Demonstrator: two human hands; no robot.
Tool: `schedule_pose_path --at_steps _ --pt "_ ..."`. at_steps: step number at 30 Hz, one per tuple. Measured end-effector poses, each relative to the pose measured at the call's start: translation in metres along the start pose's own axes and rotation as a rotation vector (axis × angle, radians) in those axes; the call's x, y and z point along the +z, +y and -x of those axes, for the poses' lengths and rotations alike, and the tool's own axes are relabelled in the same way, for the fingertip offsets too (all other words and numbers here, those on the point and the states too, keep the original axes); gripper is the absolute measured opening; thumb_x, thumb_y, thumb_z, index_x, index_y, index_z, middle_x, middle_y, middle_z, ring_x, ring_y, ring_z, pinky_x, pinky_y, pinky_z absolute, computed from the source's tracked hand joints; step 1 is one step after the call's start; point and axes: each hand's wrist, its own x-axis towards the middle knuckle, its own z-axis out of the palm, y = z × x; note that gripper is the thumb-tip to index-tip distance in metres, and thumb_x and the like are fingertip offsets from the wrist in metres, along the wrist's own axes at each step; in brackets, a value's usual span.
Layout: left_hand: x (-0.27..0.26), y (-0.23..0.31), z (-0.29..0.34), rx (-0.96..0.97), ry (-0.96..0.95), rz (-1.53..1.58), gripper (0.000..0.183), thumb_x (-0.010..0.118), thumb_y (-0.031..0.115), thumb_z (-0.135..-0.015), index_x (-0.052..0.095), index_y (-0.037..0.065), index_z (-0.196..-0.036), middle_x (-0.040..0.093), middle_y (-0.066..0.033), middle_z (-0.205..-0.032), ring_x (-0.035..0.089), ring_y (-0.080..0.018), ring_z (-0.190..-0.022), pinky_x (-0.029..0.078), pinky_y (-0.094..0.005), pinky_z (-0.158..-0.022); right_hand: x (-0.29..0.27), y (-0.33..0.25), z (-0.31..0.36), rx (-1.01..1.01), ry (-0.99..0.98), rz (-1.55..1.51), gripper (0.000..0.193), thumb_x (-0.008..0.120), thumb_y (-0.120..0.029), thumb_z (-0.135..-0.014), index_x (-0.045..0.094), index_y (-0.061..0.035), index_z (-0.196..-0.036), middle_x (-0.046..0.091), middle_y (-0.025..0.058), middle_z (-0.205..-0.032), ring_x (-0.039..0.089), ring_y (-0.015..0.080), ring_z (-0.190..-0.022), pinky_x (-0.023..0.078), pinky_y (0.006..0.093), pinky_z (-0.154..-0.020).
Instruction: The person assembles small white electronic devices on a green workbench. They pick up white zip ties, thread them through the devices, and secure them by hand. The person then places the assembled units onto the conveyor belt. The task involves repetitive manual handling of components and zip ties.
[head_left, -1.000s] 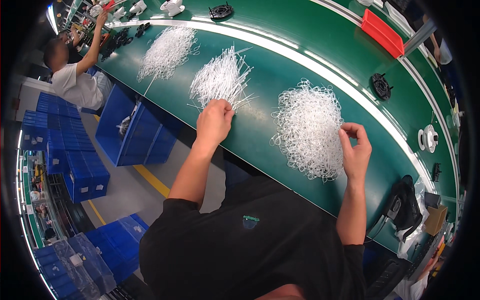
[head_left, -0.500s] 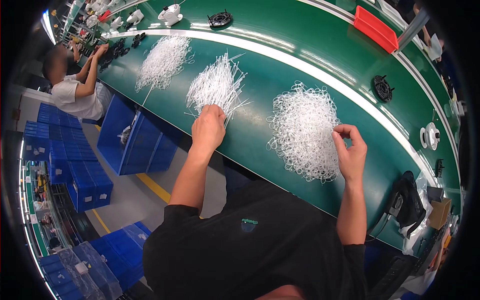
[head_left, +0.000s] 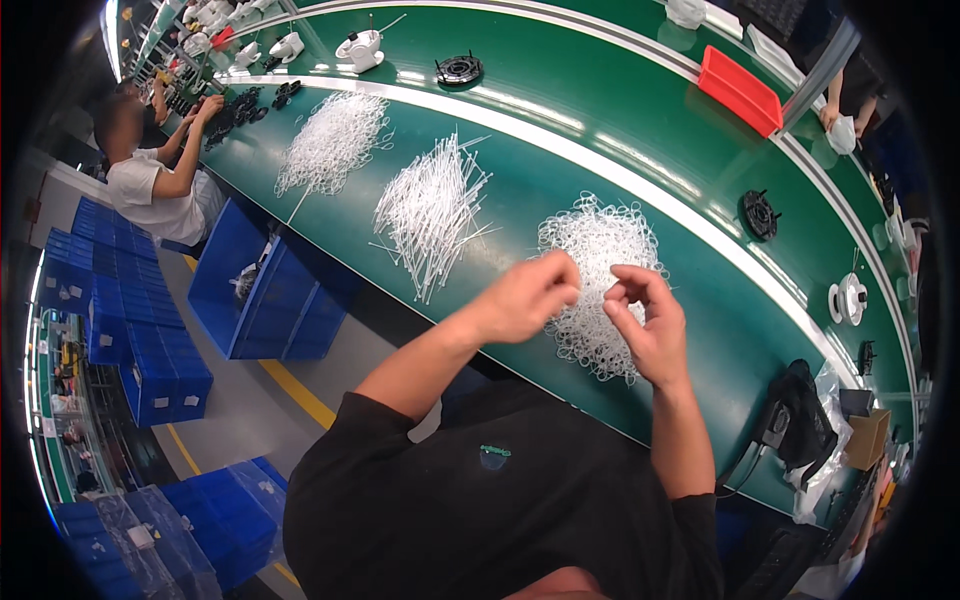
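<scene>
My left hand (head_left: 528,298) hangs at the near left side of a heap of small white rings (head_left: 597,232), fingers pinched together. Whatever it holds is too small to make out. Facing it over the same heap is my right hand (head_left: 652,328), thumb and fingers curled in a pinch, its contents also unclear. The two hands are close but apart. Left of the rings lies a pile of thin straight white strips (head_left: 428,215), spread loosely. Beyond that sits another pile of white looped pieces (head_left: 335,140). All three lie on the green table (head_left: 510,215).
Past a white rail, a green conveyor surface (head_left: 600,110) carries black round parts (head_left: 460,69), white housings (head_left: 360,50) and a red tray (head_left: 740,90). A black bag-like item (head_left: 800,410) lies at right. Blue bins (head_left: 265,280) stand at left, near a seated person (head_left: 160,190).
My left hand has left the strip pile and moved right to the rings. My right hand has shifted left over the rings, toward it. The view has tilted slightly.
</scene>
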Motion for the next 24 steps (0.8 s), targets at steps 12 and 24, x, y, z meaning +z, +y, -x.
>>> schedule_pose_path --at_steps 12,24 --pt "0.034 -0.01 -0.025 -0.077 -0.044 0.888 0.014 0.065 0.008 -0.095 0.061 0.001 -0.107 0.065 -0.0037 -0.088 0.062 -0.0086 -0.072 0.052 -0.0231 -0.062 -0.01 0.011 0.012 0.079 0.15 -0.11 0.011 0.071 0.0 -0.088 0.061 -0.0013 -0.094 0.066 0.0033 -0.087 0.06 0.0095 -0.082 0.049 0.0253 -0.077" --pt "0.05 -0.01 -0.025 -0.069 0.207 0.707 0.011 0.065 0.007 -0.095 0.061 0.0 -0.102 0.066 -0.0041 -0.087 0.061 -0.0063 -0.069 0.052 -0.0213 -0.059 0.003 0.011 0.011 0.246 0.121 -0.221 0.012 0.071 -0.001 -0.088 0.061 0.0004 -0.095 0.067 0.0038 -0.084 0.06 0.0079 -0.076 0.049 0.0227 -0.071"
